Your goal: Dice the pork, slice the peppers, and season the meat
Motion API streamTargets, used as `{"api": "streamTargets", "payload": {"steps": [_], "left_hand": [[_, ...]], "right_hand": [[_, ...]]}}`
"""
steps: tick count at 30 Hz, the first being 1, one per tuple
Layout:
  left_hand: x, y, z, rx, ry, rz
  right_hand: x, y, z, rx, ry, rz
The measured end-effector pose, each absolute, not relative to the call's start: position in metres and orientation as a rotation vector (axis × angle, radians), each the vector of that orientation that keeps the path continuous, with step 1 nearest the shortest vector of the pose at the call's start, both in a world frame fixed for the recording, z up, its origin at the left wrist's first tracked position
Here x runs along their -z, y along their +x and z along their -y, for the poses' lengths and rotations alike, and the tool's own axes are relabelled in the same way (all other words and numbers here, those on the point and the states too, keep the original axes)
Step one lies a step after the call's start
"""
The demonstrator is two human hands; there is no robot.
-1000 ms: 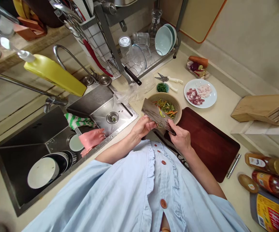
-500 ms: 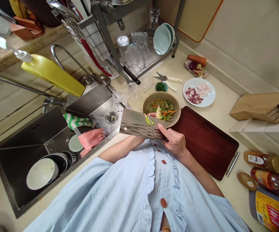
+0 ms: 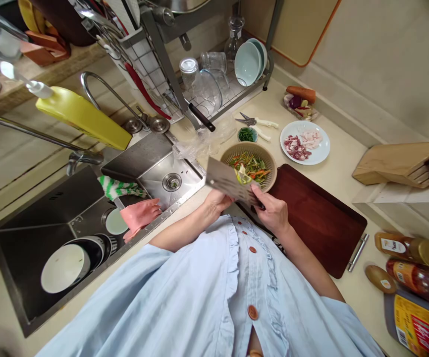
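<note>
A broad cleaver [image 3: 229,184] is tilted over the near left rim of a beige basket [image 3: 270,182] of cut green and orange vegetables. My right hand [image 3: 272,208] is closed on its right end, by the handle. A few pale yellow-green pieces [image 3: 242,176] lie at the blade's upper edge. My left hand [image 3: 217,202] is at the blade's lower left edge, its fingers partly hidden behind the metal. Right of the basket lies a dark red cutting board [image 3: 314,218].
Beyond the basket are a plate of cut meat [image 3: 322,153], a small bowl of chopped greens [image 3: 247,134] and scissors [image 3: 261,122]. The sink [image 3: 21,248] holds bowls at left. Bottles [image 3: 418,317] and a knife block [image 3: 400,161] stand at right.
The cleaver has swung up and to the right, its left end higher. My left hand shows more now, below the blade. My right hand has shifted slightly.
</note>
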State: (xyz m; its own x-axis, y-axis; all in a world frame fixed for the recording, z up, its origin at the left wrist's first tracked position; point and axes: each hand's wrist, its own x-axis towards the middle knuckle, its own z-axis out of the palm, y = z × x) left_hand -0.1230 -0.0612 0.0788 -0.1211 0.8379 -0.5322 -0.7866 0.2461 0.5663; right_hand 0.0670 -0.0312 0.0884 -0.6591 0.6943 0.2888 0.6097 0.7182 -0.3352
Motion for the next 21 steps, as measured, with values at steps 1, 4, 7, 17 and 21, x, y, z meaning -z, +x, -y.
{"api": "streamTargets", "payload": {"steps": [1,4,7,17,21], "left_hand": [[-0.081,-0.124,0.06,-1.371,0.06,-0.939],[-0.09,-0.126,0.057,-1.354,0.032,-0.878],[-0.092,-0.124,0.056,-1.403,0.002,-0.884],[-0.072,-0.117,0.061,-1.475,0.06,-1.113],[-0.074,-0.118,0.069,-1.479,0.174,-1.132]], "right_hand": [[-0.086,0.068,0.028,-0.291,-1.065,2.518],[-0.084,0.07,0.025,-0.254,-1.172,2.535],[-0.091,0.068,0.032,-0.255,-1.1,2.575],[-0.106,0.06,0.042,-0.189,-0.942,2.6],[-0.106,0.058,0.044,-0.248,-0.937,2.611]]}}
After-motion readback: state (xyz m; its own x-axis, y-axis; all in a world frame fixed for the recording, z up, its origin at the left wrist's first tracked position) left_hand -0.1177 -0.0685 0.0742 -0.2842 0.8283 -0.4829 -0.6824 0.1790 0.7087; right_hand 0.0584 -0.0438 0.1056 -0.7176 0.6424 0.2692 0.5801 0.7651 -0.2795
